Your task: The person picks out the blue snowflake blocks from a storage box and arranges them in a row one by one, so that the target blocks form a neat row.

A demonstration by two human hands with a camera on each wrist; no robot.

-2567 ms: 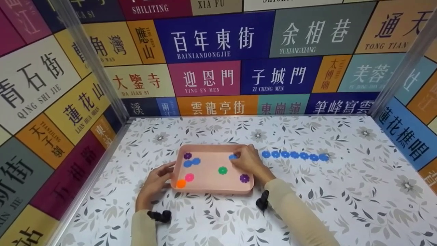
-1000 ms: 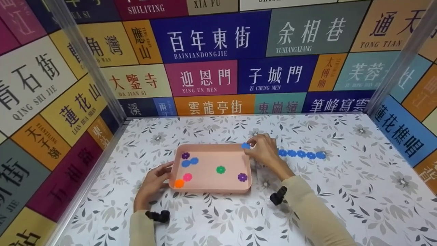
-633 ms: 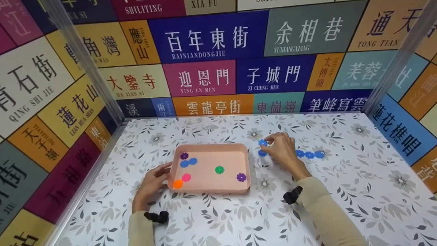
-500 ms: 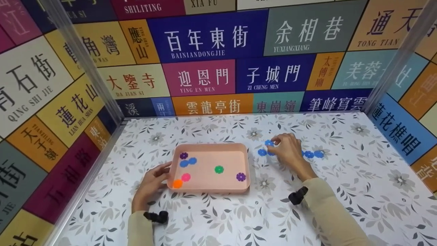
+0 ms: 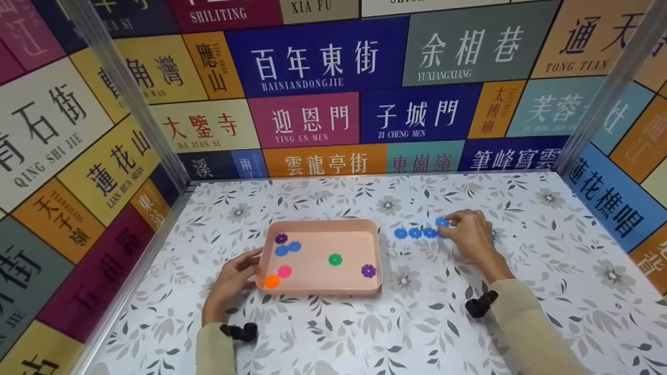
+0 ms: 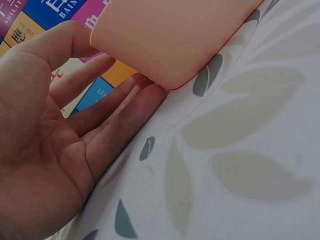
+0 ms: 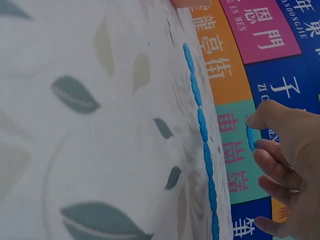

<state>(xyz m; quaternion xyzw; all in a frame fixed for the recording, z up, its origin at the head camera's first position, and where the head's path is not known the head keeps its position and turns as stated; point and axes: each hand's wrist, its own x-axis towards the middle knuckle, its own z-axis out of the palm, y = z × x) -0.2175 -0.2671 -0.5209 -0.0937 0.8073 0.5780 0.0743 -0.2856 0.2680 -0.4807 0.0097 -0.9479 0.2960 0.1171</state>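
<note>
My right hand [image 5: 473,238] pinches a blue flower-shaped disc [image 5: 442,222] between thumb and finger, above a row of blue discs [image 5: 415,233] on the table. In the right wrist view the held disc [image 7: 250,134] hangs clear of the row, seen edge-on. Part of the row is hidden behind my right hand in the head view. My left hand [image 5: 233,284] rests at the left side of a pink tray [image 5: 323,290]. Its fingers [image 6: 131,110] lie loosely extended, with the fingertips against the tray's corner in the left wrist view.
Inside the tray lie two blue discs [image 5: 288,248], a green disc [image 5: 334,259], a pink disc [image 5: 284,271], an orange disc [image 5: 272,281] and two purple ones, one a purple disc [image 5: 368,270] at right. Sign-printed walls [image 5: 318,62] enclose the leaf-patterned table [image 5: 333,333].
My right hand has lifted a blue disc from the tray and carried it rightward over the row, most recently past the row's left discs. My left hand has stayed at the tray.
</note>
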